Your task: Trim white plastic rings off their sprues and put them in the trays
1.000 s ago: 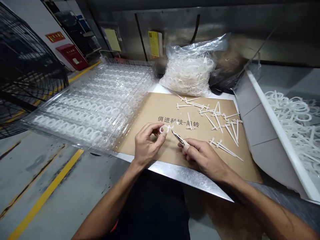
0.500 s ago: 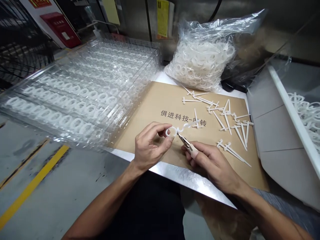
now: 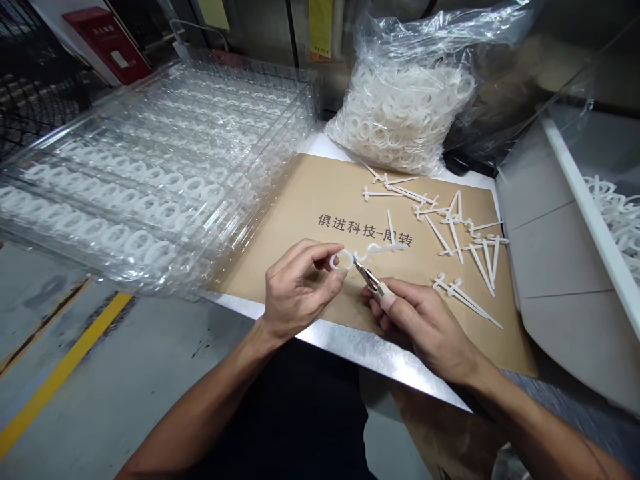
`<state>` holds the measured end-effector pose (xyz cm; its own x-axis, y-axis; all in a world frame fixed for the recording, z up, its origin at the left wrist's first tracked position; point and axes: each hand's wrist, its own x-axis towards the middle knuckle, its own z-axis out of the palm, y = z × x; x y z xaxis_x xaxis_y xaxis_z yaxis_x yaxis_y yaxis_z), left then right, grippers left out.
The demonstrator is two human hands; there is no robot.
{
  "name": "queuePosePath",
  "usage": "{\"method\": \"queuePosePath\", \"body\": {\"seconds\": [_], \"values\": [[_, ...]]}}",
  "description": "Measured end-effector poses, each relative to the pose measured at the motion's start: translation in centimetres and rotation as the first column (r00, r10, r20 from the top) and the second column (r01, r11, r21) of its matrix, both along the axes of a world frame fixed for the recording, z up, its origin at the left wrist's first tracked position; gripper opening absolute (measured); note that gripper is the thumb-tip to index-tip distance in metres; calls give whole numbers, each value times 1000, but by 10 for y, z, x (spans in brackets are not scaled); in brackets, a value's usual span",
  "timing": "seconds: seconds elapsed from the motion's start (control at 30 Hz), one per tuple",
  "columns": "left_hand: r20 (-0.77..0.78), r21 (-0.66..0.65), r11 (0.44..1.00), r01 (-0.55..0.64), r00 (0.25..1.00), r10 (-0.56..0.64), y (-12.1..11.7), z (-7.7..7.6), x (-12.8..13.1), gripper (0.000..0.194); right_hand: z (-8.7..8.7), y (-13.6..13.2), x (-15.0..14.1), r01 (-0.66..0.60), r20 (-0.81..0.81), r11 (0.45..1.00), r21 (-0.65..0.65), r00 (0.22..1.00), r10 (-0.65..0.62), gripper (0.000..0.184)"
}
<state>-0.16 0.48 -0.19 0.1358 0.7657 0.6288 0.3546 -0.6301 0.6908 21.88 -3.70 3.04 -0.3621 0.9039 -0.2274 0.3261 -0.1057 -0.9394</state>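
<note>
My left hand (image 3: 300, 290) pinches a white plastic ring (image 3: 342, 261) between thumb and fingers, and a thin moulded stem (image 3: 380, 248) runs off it to the right. My right hand (image 3: 423, 327) is shut on small metal side cutters (image 3: 371, 278), their tips touching or just beside the ring. A beige cot covers one right-hand finger. Both hands are over a brown cardboard sheet (image 3: 300, 207) printed with Chinese characters. Several white moulded sprues with crosspieces (image 3: 465, 250) lie scattered to the right of my hands.
Stacked clear plastic trays (image 3: 150, 187) holding rows of white rings stand to the left. Behind the cardboard is a clear bag of rings (image 3: 400, 113). A white-rimmed bin (image 3: 585, 220) of white parts stands right. The steel table edge (image 3: 380, 353) runs below my hands.
The whole view has shifted left and up as my head turned. My hands stay close together, with the cutters still at the ring and no visible release.
</note>
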Motion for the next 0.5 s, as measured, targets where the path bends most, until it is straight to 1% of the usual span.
{"method": "queuePosePath", "body": {"seconds": [0.17,0.4,0.5], "values": [[-7,-2,1000,-1,1000,1,0,0,0,25,-1,1,0,-4,8,1000,21,1000,4,39],[-19,4,1000,-7,1000,7,-1,0,0,25,-3,-1,0,9,6,1000,1,1000,-9,40],[-22,12,1000,-6,1000,6,0,1,0,24,-3,-1,0,2,32,1000,24,999,-3,41]]}}
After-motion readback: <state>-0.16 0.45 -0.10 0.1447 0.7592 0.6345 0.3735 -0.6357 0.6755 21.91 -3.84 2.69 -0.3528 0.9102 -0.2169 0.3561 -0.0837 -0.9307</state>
